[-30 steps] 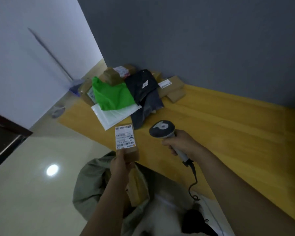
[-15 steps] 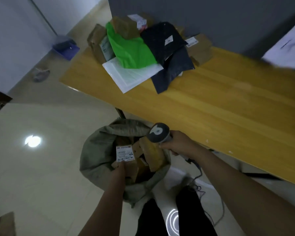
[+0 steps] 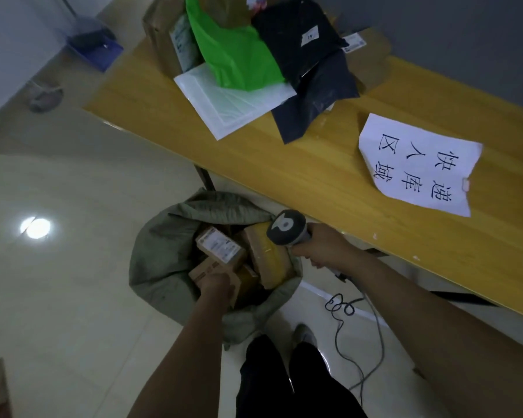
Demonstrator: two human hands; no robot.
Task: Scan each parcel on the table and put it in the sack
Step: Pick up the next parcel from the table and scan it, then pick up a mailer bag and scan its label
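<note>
Partly done, I judge: the sack on the floor already holds several cardboard boxes, while a pile of parcels — boxes, a green bag, white and dark mailers — waits on the table. The left hand is down in the sack's mouth, fingers curled against a small box; whether it grips or merely touches, I cannot tell. The right hand clasps the scanner just beside the sack's rim.
</note>
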